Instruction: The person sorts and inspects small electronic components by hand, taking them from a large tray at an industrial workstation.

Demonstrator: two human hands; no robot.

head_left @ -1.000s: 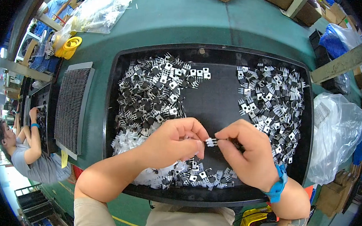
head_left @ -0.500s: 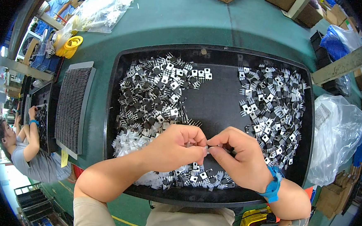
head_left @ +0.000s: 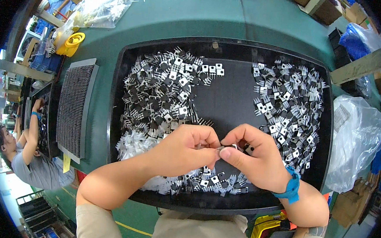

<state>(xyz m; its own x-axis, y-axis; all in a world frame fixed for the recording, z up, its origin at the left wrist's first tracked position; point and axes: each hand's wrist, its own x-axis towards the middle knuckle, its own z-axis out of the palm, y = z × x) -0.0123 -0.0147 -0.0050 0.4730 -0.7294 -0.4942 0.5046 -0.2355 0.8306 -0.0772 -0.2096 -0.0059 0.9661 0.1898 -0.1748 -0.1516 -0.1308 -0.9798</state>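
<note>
1. Black-and-silver part (head_left: 235, 145) sits pinched in the right hand's (head_left: 260, 162) fingers, above the tray (head_left: 226, 99).
2. The left hand's (head_left: 184, 149) fingers are closed too; I cannot tell on what.
3. The fingertips, apart a second ago, now meet, so both hands probably work the part together.
4. Heaps (head_left: 291, 112) flank the tray's middle; white pieces (head_left: 134, 146) lie lower left.
5. Green table (head_left: 192, 14); rack (head_left: 74, 107) and co-worker (head_left: 39, 166) left, bag (head_left: 354, 151) right.

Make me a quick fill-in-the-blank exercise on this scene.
1. The left hand and right hand are close together over a tray coloured ____.
2. The wristband behind the right hand is ____.
3. The loose white pieces lie mainly toward the tray's ____ side.

Missing words: black; blue; left.
</note>
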